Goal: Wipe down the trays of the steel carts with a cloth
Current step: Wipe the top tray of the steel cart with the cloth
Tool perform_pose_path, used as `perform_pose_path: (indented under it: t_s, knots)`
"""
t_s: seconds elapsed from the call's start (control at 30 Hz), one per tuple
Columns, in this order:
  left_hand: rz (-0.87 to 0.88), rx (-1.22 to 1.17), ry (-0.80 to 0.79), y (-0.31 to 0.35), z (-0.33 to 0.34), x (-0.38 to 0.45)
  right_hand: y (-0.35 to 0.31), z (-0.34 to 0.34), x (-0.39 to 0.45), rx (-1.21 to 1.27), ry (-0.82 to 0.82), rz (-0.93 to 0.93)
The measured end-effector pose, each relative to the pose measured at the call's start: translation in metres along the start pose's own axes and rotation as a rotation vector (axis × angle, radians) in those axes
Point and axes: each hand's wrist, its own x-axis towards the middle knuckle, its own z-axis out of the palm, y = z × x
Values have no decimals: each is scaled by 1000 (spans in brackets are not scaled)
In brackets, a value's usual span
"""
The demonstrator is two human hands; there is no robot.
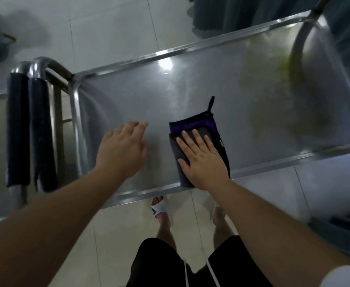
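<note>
Covering much of the cloth (pixel 192 131), right hand (pixel 203 160) lies flat.

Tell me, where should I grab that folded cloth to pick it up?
Probably by the small black hanging loop at the far corner of the folded cloth. It sticks out free on the steel tray, while the right hand presses flat on the near part. Come from the far side and pinch it.

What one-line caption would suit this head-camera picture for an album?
Right hand presses a folded dark cloth flat on a steel cart tray; left hand open beside it.
</note>
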Motion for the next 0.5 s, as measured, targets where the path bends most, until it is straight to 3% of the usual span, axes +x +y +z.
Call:
perform_pose_path:
  t_s: [0.27, 0.5]
  knots:
    - [-230, -215, -10, 126, 26, 27, 139, -29, -30, -51, 15, 8]
    - [-352, -339, 28, 167, 46, 61, 230, -51, -46, -123, 20, 18]
